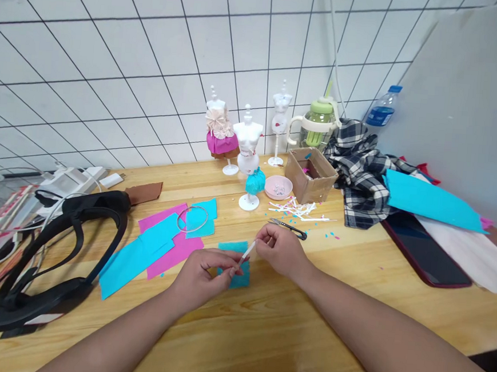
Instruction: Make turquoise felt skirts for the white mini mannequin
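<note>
A thin white strip (247,252) is stretched between my two hands, above a small square of blue crepe-like material (241,278) on the table. My left hand (205,271) pinches its lower end between thumb and fingers. The upper end is pinched by my right hand (280,248), its other fingers curled in. Just beyond my right hand lie small black-handled thread snips (290,228). Behind them is a pile of white strip scraps (302,208). A white miniature dress form (248,140) with a blue gathered piece (256,181) low on its stand is straight ahead.
Pink sheets (156,266), blue sheets (140,255) and a hoop (192,219) lie left, near a black headset-like frame (73,281). At the back are a dressed form (220,132), a pink dish (278,187) and a cardboard box (312,176). A phone (428,252) lies right.
</note>
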`<state>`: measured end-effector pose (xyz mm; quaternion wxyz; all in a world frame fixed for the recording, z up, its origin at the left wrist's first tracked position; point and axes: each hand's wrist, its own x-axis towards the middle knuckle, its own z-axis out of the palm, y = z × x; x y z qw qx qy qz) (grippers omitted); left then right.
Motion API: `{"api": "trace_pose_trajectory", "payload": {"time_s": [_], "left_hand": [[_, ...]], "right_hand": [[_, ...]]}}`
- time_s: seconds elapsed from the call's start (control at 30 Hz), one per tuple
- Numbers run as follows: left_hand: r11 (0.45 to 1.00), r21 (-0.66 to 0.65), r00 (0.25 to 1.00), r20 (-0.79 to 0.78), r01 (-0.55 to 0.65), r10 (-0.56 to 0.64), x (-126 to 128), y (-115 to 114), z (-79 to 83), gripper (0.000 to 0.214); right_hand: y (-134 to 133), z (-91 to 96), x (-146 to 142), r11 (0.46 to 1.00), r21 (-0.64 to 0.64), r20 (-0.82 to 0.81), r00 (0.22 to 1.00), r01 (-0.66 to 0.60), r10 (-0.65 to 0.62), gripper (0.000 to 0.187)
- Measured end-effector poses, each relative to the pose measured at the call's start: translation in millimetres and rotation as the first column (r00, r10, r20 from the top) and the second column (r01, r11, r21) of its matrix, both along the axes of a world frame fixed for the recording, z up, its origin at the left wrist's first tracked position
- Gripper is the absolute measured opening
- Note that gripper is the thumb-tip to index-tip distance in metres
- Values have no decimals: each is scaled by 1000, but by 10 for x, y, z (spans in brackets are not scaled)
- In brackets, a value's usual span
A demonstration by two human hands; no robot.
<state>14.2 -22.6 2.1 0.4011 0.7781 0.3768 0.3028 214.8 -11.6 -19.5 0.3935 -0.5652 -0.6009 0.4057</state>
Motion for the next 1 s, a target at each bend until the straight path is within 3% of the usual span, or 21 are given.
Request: {"api": "trace_pose_trajectory", "payload": {"time_s": [0.43,0.67,0.8,1.0], "left_hand": [[1000,-25,1000,8,-4,4,-8,3,-7,17],[999,-15,997,72,31,-30,-41,-58,19,16],[996,-80,990,138,36,-24,-65,-45,6,17],[988,-149,985,175,29,-2,-77,-35,-29,15]], "right_hand": [[26,-28,0,1000,-3,1,1000,18,-18,4],[97,-68,97,992,1,19,992,126,-126,5],[142,-17,266,983,133,184,971,130,-153,9],[241,25,584,917,357,462,819,179,-340,17]]}}
